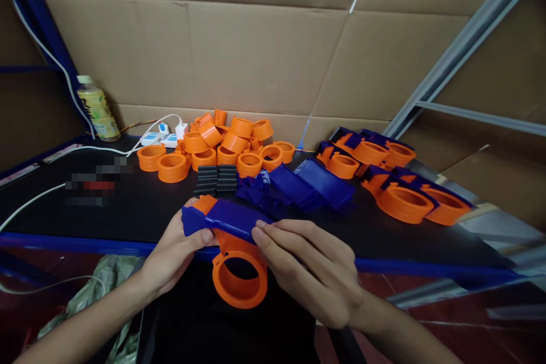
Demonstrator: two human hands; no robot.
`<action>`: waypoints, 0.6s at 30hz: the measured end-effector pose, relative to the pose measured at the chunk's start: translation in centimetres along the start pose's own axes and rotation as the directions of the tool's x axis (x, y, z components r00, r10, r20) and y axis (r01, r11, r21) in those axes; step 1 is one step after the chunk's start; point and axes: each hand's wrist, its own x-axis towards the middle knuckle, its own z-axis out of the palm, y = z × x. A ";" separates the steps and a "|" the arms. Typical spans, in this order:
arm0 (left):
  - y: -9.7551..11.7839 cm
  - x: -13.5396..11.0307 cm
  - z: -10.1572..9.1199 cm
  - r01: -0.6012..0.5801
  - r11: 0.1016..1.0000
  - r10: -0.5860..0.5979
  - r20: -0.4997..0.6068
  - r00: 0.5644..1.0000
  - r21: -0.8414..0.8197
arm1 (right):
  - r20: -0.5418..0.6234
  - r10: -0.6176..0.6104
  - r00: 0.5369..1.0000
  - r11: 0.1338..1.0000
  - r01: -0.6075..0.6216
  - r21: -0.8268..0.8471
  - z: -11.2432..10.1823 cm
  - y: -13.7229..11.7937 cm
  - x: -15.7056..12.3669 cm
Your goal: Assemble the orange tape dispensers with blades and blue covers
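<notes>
Just in front of the table edge, my left hand (179, 250) grips the left end of an orange plastic ring piece (239, 290), its thumb pressed on the near side. A glossy blue cover (234, 219) lies along the upper part of this piece, and the open ring hangs below it. My right hand (313, 273) is closed at the right end of the cover, thumb and fingers pressed together on it. The right end of the cover is partly hidden by those fingers. Behind the hands lie loose blue covers (326, 182) and ribbed black pads (215, 179).
Several loose orange rings (173, 168) are heaped at the back of the black table (140, 213). Orange pieces with blue covers (403, 202) stand at the right. A power strip (160, 139) with white cables and a yellow-labelled bottle (98, 111) are at the back left.
</notes>
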 end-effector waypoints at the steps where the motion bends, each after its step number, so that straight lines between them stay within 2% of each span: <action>1: 0.0 0.1 -0.1 -0.005 1.000 0.004 0.011 1.000 0.008 | -0.002 0.005 1.000 1.000 -0.005 -0.008 0.1 0.1 -0.1; 6: 0.0 0.1 -0.1 0.012 1.000 -0.011 -0.020 1.000 0.022 | 0.026 -0.016 1.000 1.000 0.016 -0.020 0.5 0.1 -0.4; 18: -0.6 -0.2 0.3 -0.073 0.994 0.078 -0.053 0.996 0.084 | -0.085 0.012 0.996 0.996 -0.019 -0.085 1.5 -0.3 -1.0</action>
